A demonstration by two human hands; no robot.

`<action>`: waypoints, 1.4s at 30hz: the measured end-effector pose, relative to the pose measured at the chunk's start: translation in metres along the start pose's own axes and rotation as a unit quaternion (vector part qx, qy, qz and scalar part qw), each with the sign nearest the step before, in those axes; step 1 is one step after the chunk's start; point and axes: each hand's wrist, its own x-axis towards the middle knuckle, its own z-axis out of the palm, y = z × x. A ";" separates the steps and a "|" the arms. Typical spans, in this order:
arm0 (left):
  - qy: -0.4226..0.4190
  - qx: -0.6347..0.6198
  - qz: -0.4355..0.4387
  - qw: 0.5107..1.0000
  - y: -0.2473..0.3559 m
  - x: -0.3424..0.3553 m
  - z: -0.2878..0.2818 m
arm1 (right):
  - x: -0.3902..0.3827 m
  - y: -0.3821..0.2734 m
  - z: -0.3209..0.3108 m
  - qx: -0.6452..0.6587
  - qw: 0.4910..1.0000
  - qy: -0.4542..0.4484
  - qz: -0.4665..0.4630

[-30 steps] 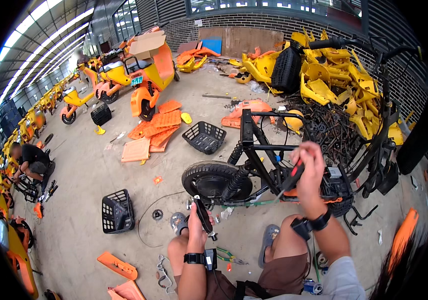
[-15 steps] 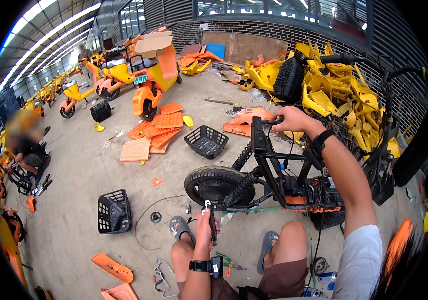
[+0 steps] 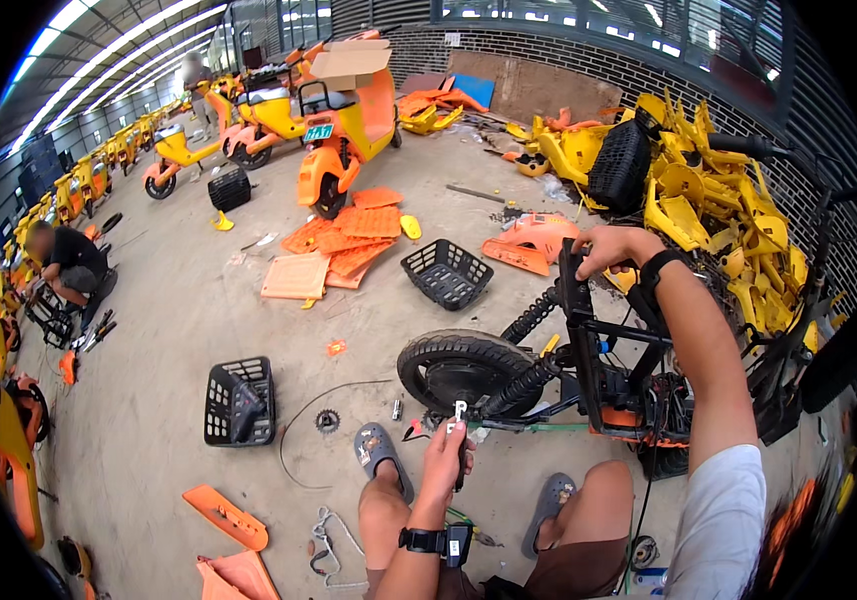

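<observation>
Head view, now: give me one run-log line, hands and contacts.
left hand: grips wrench at rear wheel axle | right hand: holds top of black frame | basket: on floor, untouched

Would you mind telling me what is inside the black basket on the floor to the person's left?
Inside the black basket lies a dark, chunky part, seen through the open top. What kind of part it is and whatever lies under it cannot be made out; the mesh walls hide the bottom.

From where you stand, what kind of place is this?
Probably a workshop hall for taking electric scooters apart: rows of orange scooters, a heap of yellow body panels, and a stripped black frame held by the right hand.
</observation>
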 end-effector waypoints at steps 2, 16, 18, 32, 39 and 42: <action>-0.007 -0.003 -0.005 1.000 0.004 -0.001 0.004 | -0.005 -0.004 0.001 0.021 0.999 -0.013 0.022; -0.003 -0.020 -0.014 1.000 0.008 -0.001 0.002 | -0.011 -0.020 0.002 0.031 0.997 -0.005 0.065; 0.006 -0.026 -0.017 1.000 0.010 -0.002 0.002 | -0.005 -0.012 0.006 0.052 0.997 0.002 0.055; -0.028 -0.103 -0.036 0.994 0.005 0.005 0.016 | -0.200 -0.081 0.113 0.188 0.764 0.392 -0.476; -0.023 -0.047 0.009 0.999 -0.001 -0.002 0.031 | -0.160 -0.044 0.324 0.572 0.767 0.185 -0.226; -0.014 -0.024 -0.011 1.000 -0.017 0.002 0.014 | -0.133 -0.034 0.379 0.448 0.797 0.251 -0.318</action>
